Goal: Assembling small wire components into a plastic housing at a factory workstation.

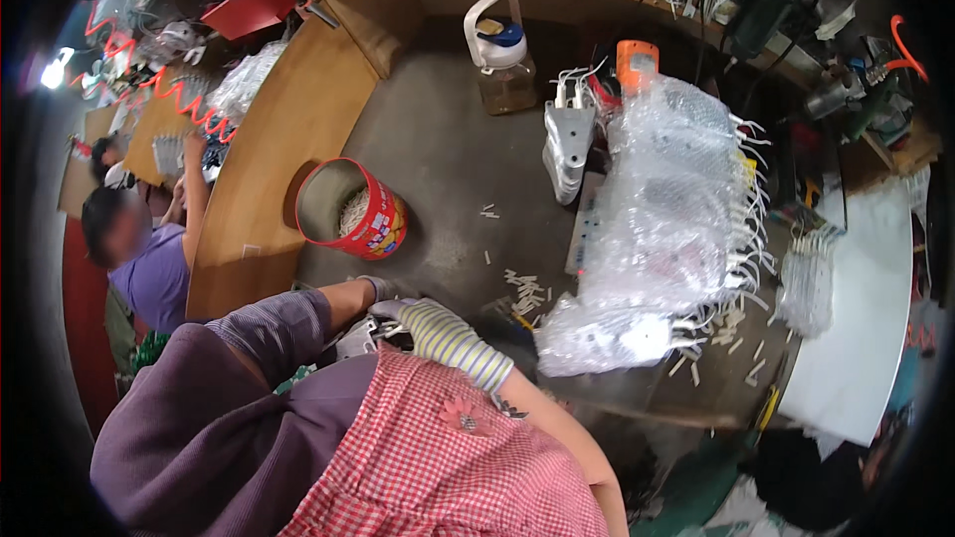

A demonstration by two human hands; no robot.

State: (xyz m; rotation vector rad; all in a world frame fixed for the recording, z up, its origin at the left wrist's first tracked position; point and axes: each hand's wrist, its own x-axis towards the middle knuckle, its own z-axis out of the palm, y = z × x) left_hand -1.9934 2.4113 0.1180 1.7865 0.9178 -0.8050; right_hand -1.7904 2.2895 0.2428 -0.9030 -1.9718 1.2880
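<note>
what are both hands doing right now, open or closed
Left hand: mostly hidden; open or closed cannot be told.
Right hand: at the metal part; grip cannot be told.

The hands (pixel 448 335) meet at a silvery part (pixel 355 341), near a red can (pixel 382 229) on the dark table (pixel 428 139).

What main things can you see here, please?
workbench: one, grey, centre
tub: one, red, bench's left
jug: one, clear, bench's far side
bubble wrap: uncounted, clear, bench's right
device: one, orange, beside bubble wrap
white pieces: many, white, on bench
metal parts: several, silver, bench and hands
coiled hoses: uncounted, orange, upper left
co-workers: two, one in purple, left
left hand: one, grey glove, lower centre
right hand: one, striped glove, lower centre
</note>
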